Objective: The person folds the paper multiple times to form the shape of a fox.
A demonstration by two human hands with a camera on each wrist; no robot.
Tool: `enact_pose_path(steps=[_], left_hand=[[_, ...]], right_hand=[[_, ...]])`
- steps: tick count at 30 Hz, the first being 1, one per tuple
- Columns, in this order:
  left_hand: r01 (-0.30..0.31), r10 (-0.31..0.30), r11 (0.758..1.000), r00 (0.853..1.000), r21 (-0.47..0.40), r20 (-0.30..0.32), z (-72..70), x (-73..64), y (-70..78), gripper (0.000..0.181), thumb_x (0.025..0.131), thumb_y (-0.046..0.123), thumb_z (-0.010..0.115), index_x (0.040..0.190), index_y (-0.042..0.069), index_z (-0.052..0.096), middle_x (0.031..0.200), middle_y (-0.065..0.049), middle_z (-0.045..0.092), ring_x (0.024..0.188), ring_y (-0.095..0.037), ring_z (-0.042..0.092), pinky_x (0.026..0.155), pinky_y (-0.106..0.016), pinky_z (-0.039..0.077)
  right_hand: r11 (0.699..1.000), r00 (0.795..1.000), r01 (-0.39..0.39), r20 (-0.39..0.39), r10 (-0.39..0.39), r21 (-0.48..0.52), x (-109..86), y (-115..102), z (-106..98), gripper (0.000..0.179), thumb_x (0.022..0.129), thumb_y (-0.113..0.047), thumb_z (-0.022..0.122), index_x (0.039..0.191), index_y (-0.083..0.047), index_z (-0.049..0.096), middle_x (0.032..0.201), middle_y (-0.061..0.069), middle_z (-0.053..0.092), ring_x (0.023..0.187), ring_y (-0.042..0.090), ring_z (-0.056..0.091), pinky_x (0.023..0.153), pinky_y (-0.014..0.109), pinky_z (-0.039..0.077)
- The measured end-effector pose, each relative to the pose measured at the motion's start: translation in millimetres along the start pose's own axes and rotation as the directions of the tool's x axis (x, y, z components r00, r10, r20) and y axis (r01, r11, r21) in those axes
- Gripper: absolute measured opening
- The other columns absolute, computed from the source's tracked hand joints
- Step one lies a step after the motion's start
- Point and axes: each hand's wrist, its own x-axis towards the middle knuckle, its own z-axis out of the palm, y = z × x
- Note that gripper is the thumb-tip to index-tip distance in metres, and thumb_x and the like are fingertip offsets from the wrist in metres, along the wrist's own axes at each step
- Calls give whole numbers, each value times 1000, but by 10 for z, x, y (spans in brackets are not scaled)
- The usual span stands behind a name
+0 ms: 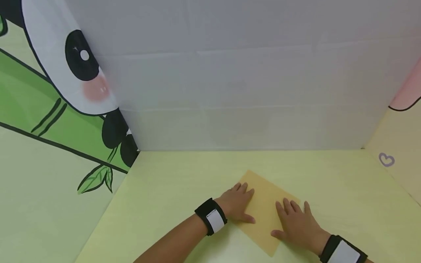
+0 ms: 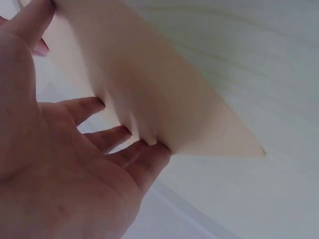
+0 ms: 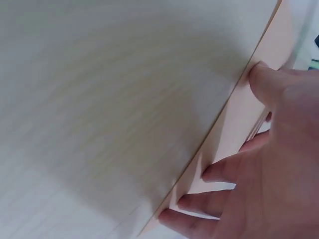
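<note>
A sheet of yellow-orange paper point(image 1: 263, 210) lies flat on the pale yellow table, turned at an angle to the table's edges. My left hand point(image 1: 237, 204) rests on its left side with fingers spread and thumb pointing right. On the right side, my right hand point(image 1: 297, 224) touches the paper with spread fingertips and thumb near the edge. The left wrist view shows the left fingertips on the paper point(image 2: 149, 84), one corner lying beyond them. In the right wrist view the fingertips and thumb press along the paper's edge point(image 3: 239, 109).
The table point(image 1: 171, 190) meets a plain whitish wall panel point(image 1: 230, 91) at the back. A printed wall with a cartoon face and green stalk point(image 1: 65, 109) stands at left. At right is a cream wall with a small purple heart point(image 1: 386, 159). Both wrists wear black bands point(image 1: 210, 216).
</note>
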Motion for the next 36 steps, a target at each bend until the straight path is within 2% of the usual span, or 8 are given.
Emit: enact_pose_path(steps=[6,12,19,25,28,32,36], left_hand=[[-34,35,997,999,-63,16,-54,-97,-76,100,81,66,74,159,18,36,165,-11,28,151,-32,27,117,-39,32],[-46,46,997,999,-58,7,-89,-130,-68,99,80,67,75,158,19,37,164,-9,30,150,-30,29,116,-40,34],[-41,41,998,999,-40,8,-84,-132,-85,98,81,68,74,158,20,38,163,-8,31,149,-27,30,115,-41,36],[-32,33,997,999,-63,15,-79,-178,-89,98,80,68,74,158,20,37,164,-8,29,151,-28,28,116,-43,34],[-43,44,998,999,-51,6,-64,-192,-83,99,80,69,73,158,19,38,164,-10,30,150,-29,29,116,-43,33],[-65,65,998,998,-18,-11,-29,-177,-86,99,80,70,72,157,18,38,163,-11,31,149,-29,30,117,-41,32],[-80,80,997,997,-12,-12,-2,-153,-91,99,80,71,71,157,18,38,163,-10,31,149,-28,30,117,-40,32]], right_hand=[[996,1000,28,16,-27,-80,-31,-142,-73,91,86,-69,63,137,5,56,135,33,55,118,49,57,91,78,38],[994,999,19,35,-15,-105,-37,-164,-102,91,86,-71,62,138,4,56,136,31,55,117,49,58,91,76,39],[1000,999,10,53,-10,0,-42,-108,-108,93,86,-69,63,141,4,54,140,31,53,122,49,55,94,75,38],[993,1000,11,17,-13,116,-35,-2,-189,86,89,-64,64,141,4,55,138,27,57,121,47,57,93,70,43],[989,999,16,-35,-11,145,12,65,-239,79,89,-58,69,138,3,57,137,28,57,120,48,58,91,66,47],[989,994,40,-102,-26,140,114,163,-260,75,88,-51,74,137,3,58,140,30,54,124,48,55,91,68,45],[986,997,46,-71,-35,162,183,249,-221,80,87,-52,74,140,5,54,145,29,50,130,50,50,92,73,41]])
